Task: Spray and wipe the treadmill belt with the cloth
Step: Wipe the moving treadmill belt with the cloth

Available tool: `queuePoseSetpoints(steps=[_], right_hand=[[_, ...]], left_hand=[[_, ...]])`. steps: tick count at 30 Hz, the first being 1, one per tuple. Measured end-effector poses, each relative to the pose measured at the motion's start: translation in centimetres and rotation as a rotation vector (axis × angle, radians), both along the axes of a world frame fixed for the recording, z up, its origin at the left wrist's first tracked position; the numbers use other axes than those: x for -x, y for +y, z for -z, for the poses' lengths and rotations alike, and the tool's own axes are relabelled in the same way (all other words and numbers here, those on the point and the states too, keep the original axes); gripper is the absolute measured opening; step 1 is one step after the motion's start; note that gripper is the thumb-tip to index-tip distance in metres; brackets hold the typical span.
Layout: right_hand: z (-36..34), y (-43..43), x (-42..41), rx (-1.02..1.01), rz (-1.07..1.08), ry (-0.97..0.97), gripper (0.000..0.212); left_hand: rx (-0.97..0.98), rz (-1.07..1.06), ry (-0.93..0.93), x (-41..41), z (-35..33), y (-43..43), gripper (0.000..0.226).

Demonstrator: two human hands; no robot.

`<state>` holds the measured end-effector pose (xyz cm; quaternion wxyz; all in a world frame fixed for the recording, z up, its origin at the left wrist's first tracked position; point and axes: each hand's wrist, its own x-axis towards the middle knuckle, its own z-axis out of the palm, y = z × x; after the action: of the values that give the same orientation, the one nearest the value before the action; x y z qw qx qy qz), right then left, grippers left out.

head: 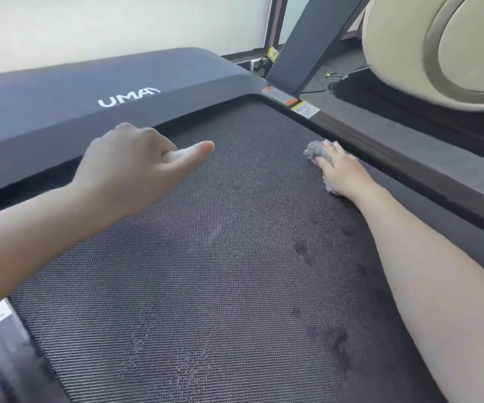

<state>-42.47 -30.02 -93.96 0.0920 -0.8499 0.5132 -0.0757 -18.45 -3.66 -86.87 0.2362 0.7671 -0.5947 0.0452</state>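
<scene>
Cloth (316, 152), bunched up, pressed on the treadmill belt (205, 257) near its far right edge, right hand (341, 173) fingers wrapped over it. Left hand (130, 170) above the belt, fingers curled in, thumb out, holding nothing. Dark spots (303, 248) beside the right arm.

A single wide-angle head-worn view looks forward and down from close above the treadmill belt (194, 257), facing the motor cover (60, 97) at its far end.
</scene>
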Motion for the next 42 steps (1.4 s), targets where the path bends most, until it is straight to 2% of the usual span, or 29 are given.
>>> queuePoseSetpoints(steps=[4, 8, 16, 19, 24, 30, 33, 37, 42], right_hand=[[0.1, -2.0, 2.4, 0.009, 0.056, 0.076, 0.05], [0.0, -1.7, 2.1, -0.013, 0.109, -0.011, 0.052], [-0.5, 3.3, 1.2, -0.052, 0.039, -0.016, 0.053], [-0.4, 6.6, 0.5, -0.075, -0.017, -0.032, 0.055], [0.0, 13.2, -1.7, -0.061, -0.185, -0.07, 0.056], [-0.5, 20.5, -4.1, -0.044, -0.372, -0.125, 0.054], [-0.3, 23.9, -4.6, -0.004, -0.489, -0.134, 0.053], [0.3, 28.6, -4.4, 0.007, -0.644, -0.169, 0.051], [0.5, 33.1, -3.1, -0.016, -0.763, -0.172, 0.05]], left_hand=[[0.008, -0.003, 0.011, 0.1, 0.3, -0.4, 0.091], [0.002, -0.004, 0.004, 1.0, 0.6, -0.2, 0.09], [0.012, 0.03, 0.021, 2.9, -0.3, 0.1, 0.083], [0.031, 0.055, 0.028, 3.4, -0.9, 0.4, 0.078], [0.031, 0.069, 0.045, 3.7, -1.3, 1.3, 0.083], [0.046, 0.09, 0.04, 3.8, -1.9, 3.1, 0.073], [0.069, 0.097, 0.043, 3.3, -1.8, 3.8, 0.076], [0.075, 0.089, 0.035, 3.0, -2.1, 4.7, 0.089], [0.066, 0.08, 0.043, 3.4, -2.4, 5.6, 0.083]])
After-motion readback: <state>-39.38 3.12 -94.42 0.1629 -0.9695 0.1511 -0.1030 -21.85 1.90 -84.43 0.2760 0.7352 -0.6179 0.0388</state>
